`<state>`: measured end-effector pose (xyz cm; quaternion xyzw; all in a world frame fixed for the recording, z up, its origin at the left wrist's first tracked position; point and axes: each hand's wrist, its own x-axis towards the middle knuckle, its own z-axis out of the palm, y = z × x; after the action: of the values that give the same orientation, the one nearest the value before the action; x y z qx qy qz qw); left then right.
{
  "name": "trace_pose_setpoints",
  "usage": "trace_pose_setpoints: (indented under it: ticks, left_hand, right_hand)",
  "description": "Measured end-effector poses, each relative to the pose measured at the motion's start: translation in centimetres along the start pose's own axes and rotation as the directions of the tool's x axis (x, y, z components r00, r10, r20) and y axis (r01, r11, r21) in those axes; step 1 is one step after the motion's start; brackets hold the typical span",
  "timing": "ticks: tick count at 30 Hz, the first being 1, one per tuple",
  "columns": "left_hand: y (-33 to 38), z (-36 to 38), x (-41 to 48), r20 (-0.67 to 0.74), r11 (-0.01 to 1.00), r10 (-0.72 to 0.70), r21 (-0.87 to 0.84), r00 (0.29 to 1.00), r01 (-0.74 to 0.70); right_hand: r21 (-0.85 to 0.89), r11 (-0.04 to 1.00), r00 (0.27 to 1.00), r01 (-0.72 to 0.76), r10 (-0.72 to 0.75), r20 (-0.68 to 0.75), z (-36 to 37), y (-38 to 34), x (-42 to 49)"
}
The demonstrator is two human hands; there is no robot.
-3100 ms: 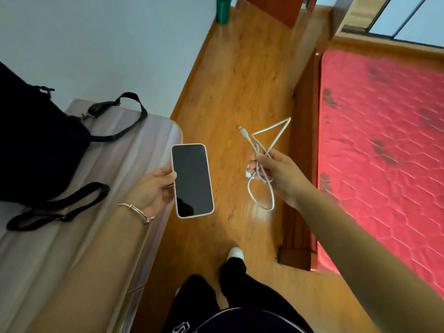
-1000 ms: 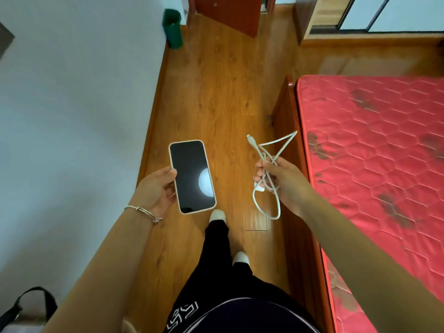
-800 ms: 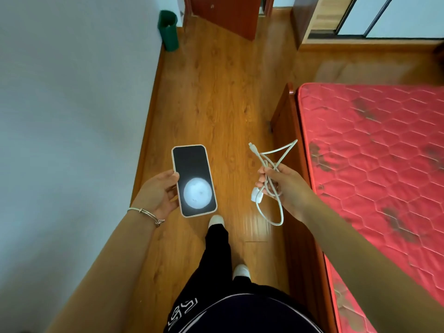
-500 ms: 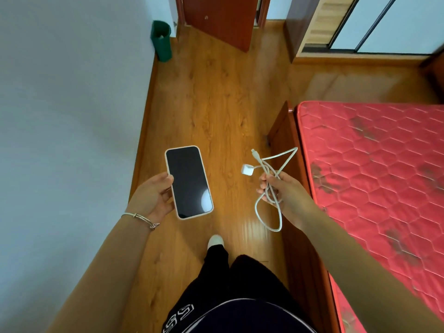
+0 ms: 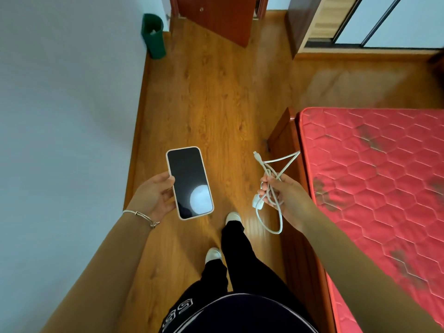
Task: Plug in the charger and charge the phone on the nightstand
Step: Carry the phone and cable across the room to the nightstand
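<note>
Floor [image 5: 204, 104]: orange-brown wooden planks, glossy, running from under the feet to the far end of the room.
Legs: black trousers [image 5: 237, 255] and white shoes [image 5: 232, 217], one foot ahead of the other on the planks.
Left hand [image 5: 153, 195]: held out over the floor with a thin bracelet [image 5: 141, 215] at the wrist; the thumb lies on the left edge of the phone and the fingers curl under its back, gripping it.
Phone [image 5: 189, 182]: in the left hand, screen up and dark, in a pale case, with a round bright reflection low on the glass.
Right hand [image 5: 286, 195]: fingers closed round a bunched white charging cable [image 5: 271, 213], just beside the bed's edge.
Cable ends: a loop hangs below the fist, a small connector [image 5: 256, 155] sticks up above it, a fold points toward the mattress, and a small white plug [image 5: 256, 202] hangs by the fingertips.
Bed frame [image 5: 283, 140]: dark red-brown wood, to the right of the walkway.
Mattress [image 5: 372, 176]: bare, red, quilted in hexagons, with dark stains.
Wall [image 5: 60, 104]: plain pale blue-grey on the left, met by a wooden skirting [image 5: 137, 128].
Bin [image 5: 153, 36]: green, standing on the floor against the wall at the far end.
Door [image 5: 216, 18]: red-brown wood, beyond the bin.
Far right: a dark wooden cabinet [image 5: 295, 25] and pale sliding panels [image 5: 396, 20] above a wooden sill.
</note>
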<state>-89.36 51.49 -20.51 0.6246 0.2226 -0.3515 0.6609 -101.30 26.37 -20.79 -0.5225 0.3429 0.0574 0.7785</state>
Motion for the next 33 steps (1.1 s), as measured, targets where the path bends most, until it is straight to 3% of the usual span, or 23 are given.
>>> trace_pose_setpoints:
  ticks: [12,24,33]
  left_hand:
    - [6.8,8.3,7.2,-0.029,0.999,0.02,0.051,0.999,-0.019]
    - [12.6,10.4,14.5,-0.016,0.996,-0.049,0.075,0.999,0.05]
    - [21.6,13.1,22.5,0.034,0.998,-0.046,0.039,0.998,0.045]
  right_hand:
    - [0.047,0.999,1.0,-0.006,0.005,0.015,-4.0,-8.1,8.8]
    - [0.081,0.996,0.999,-0.037,0.038,-0.014,-3.8,-13.1,16.5]
    - [0.125,0.992,0.999,-0.013,0.019,-0.048,-1.1,-19.2,25.7]
